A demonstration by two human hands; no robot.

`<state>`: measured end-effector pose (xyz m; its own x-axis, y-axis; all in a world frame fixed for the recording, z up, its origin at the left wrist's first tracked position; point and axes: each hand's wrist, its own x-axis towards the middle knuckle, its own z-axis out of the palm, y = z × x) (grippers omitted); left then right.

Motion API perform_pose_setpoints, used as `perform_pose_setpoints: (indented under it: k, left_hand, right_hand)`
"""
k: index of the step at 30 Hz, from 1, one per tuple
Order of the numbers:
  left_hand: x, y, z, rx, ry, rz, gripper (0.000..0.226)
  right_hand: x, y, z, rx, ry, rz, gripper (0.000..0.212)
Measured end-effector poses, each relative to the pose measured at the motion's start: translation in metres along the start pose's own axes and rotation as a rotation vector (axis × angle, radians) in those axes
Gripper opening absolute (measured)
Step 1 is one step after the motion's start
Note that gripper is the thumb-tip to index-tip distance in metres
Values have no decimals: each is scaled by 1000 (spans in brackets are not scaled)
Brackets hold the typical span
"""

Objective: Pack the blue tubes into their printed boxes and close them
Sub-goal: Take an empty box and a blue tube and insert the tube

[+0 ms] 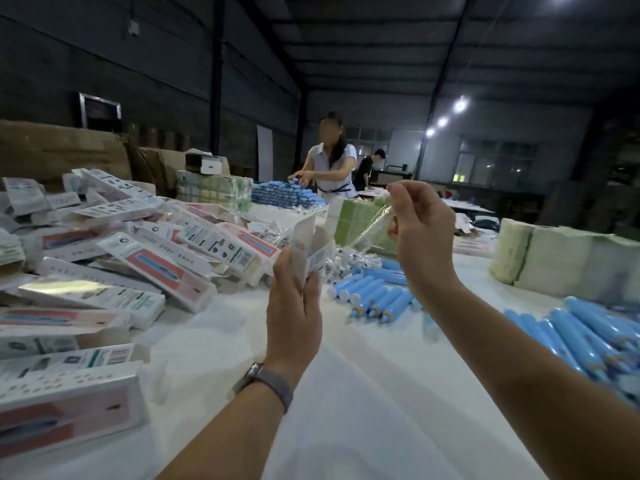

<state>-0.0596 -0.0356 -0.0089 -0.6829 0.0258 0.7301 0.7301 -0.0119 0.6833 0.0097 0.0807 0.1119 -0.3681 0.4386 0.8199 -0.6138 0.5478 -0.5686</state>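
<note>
My left hand [294, 306] grips a printed box [309, 242] upright, its top flaps standing open. My right hand [420, 233] is raised to the right of it and pinches a small clear plastic packet [372, 230] that hangs toward the box's open top. Blue tubes [375, 296] lie in a loose group on the white table [363, 393] just behind my hands. A second heap of blue tubes [588, 337] lies at the right. Whether a tube is inside the held box is hidden.
A big pile of printed boxes [114, 265] fills the left of the table. Stacks of flat green-white cartons [561, 261] stand at the right and behind my hands. Across the table a person [330, 161] handles another pile of blue tubes [287, 195].
</note>
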Motion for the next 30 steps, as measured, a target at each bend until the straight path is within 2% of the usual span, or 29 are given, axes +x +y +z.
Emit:
perform_pose_setpoints:
  k: [3, 5, 7, 9, 14, 19, 21, 24, 28, 30]
  left_hand:
    - [-9, 13, 4, -43, -69, 35, 55]
    - [-15, 19, 8, -54, -122, 63, 52]
    - [-19, 21, 11, -58, -144, 58, 46]
    - [-20, 21, 14, -62, -125, 44, 40]
    - [-19, 20, 16, -76, -78, 90, 37]
    - [-22, 19, 18, -98, -143, 108, 39]
    - [-23, 19, 18, -98, -189, 98, 40]
    - [-24, 19, 17, -114, -227, 77, 49]
    - [-21, 27, 15, -185, -217, 93, 53]
    - [-20, 30, 14, -219, -208, 76, 50]
  right_hand:
    - [-11, -21, -7, -115, -58, -125, 13]
    - [-16, -25, -7, -341, -149, -229, 4]
    - [-24, -23, -9, -540, -236, -313, 12]
    - [-31, -19, -12, -585, -280, -318, 16]
    - [-33, -16, -19, -663, -242, -414, 16]
    - [-44, -1, -28, -815, -319, -452, 23]
    - [-49, 4, -33, -823, -377, -381, 30]
    - [-51, 6, -35, -680, -420, -272, 27]
    - [-54, 1, -26, -341, -348, 39, 24]
    - [-56, 1, -22, -269, -327, 97, 27]
